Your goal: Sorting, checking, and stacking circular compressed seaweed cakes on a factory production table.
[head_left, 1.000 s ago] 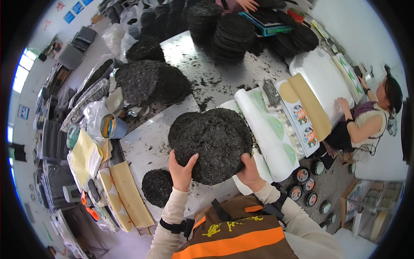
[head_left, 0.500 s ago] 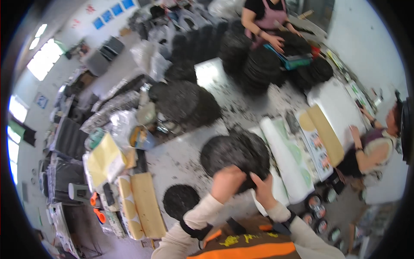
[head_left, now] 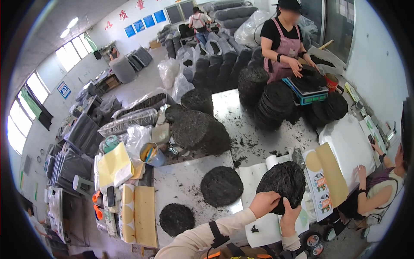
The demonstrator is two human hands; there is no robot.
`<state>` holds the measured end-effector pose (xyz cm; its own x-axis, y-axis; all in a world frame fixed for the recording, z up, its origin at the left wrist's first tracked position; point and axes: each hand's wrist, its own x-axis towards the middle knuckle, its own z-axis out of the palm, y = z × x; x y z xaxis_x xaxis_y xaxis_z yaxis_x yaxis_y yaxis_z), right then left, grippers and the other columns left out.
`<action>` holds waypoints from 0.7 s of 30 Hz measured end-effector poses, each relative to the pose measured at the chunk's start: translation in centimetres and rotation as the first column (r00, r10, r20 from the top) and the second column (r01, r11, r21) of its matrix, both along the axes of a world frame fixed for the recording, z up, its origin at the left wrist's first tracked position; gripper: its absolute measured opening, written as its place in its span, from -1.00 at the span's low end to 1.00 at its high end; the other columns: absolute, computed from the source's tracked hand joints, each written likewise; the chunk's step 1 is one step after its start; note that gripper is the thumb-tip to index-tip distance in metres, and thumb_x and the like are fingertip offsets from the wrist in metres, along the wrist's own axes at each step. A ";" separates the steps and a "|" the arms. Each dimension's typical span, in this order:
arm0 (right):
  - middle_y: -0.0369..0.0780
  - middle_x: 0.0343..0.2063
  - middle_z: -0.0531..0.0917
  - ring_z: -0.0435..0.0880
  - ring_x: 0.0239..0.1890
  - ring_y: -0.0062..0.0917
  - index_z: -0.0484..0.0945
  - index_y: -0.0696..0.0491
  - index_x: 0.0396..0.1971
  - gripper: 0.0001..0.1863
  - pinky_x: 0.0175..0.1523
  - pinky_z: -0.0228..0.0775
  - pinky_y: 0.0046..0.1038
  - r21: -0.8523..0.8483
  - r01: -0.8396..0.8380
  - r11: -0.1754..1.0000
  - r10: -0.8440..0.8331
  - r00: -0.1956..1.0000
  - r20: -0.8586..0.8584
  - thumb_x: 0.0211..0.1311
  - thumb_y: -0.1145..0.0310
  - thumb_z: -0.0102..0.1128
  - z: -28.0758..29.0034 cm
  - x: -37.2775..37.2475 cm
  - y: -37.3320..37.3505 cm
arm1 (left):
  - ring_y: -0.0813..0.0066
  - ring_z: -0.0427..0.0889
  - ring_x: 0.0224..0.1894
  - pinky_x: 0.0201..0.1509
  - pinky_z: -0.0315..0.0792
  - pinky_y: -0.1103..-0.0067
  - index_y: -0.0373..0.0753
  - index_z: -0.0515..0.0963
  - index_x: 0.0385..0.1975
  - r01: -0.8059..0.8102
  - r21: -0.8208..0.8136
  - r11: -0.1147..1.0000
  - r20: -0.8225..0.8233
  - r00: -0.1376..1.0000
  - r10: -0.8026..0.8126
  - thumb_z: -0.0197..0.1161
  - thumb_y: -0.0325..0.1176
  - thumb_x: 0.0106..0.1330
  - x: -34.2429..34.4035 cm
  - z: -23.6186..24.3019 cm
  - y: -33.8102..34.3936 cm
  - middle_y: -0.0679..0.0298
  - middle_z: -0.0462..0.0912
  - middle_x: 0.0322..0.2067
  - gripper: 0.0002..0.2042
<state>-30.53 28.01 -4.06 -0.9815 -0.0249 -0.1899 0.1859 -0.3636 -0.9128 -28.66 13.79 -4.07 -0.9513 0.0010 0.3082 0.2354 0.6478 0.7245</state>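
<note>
A rough, round black cake that looks like dried seaweed [head_left: 282,180] is held up at a tilt over the white sheets on the right of the table. My left hand [head_left: 264,204] pinches its lower left edge, and my right hand [head_left: 290,219] grips the bottom edge, thumb on the near face. Fingers behind the cake are hidden. A second such cake [head_left: 222,187] lies flat on the metal table [head_left: 172,175], left of my hands. Nearer the front left lies a smaller round cake [head_left: 177,219].
A large leaning stack of cakes [head_left: 200,129] stands farther back. Beyond it, a person in a pink apron [head_left: 282,60] works at a blue scale [head_left: 305,97]. Another person [head_left: 379,194] sits at right. Label sheets [head_left: 319,183], a cup of pens [head_left: 152,154] and orange-handled scissors [head_left: 98,211] flank the table.
Both hands have moved right with one cake. Another cake now lies flat on the table near where they were. The view has tilted up, showing more of the room.
</note>
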 end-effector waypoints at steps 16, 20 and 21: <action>-0.22 -0.08 0.61 0.61 -0.09 -0.50 0.48 0.20 0.04 -0.55 0.05 0.47 -0.44 -0.204 0.170 0.964 -0.146 0.981 0.127 0.10 0.57 0.33 -3.7 -6.9 8.6 | 0.32 0.68 -0.13 -0.13 0.58 0.54 -0.32 0.53 -0.15 -0.276 0.028 0.961 0.393 0.887 0.243 0.37 -0.46 0.15 4.8 -17.2 -2.6 0.10 0.65 -0.19 -0.73; -0.20 -0.06 0.59 0.60 -0.06 -0.47 0.45 0.20 0.06 -0.54 0.05 0.48 -0.40 -0.200 0.071 0.977 -0.065 0.997 0.035 0.13 0.54 0.28 -6.3 -5.8 10.6 | 0.12 0.67 -0.32 -0.29 0.57 0.44 -0.34 0.48 -0.10 -0.723 -0.054 0.689 0.780 0.401 0.481 0.45 -0.36 0.06 7.0 -22.0 -2.1 -0.02 0.61 -0.20 -0.58; -0.19 -0.04 0.58 0.60 -0.05 -0.46 0.44 0.19 0.08 -0.53 0.06 0.48 -0.39 -0.127 0.054 0.990 -0.060 0.997 -0.040 0.13 0.52 0.26 -6.2 -5.9 10.1 | 0.08 0.65 -0.36 -0.30 0.56 0.41 -0.37 0.47 -0.10 -0.887 0.051 0.460 0.948 0.188 0.257 0.46 -0.34 0.03 7.2 -21.8 -2.3 -0.05 0.61 -0.23 -0.55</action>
<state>-36.38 38.08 -10.22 -0.9893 0.0105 -0.1456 0.1223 -0.4848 -0.8660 -21.46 11.50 -25.85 -0.3097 -0.5057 -0.8052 -0.8366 -0.2576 0.4835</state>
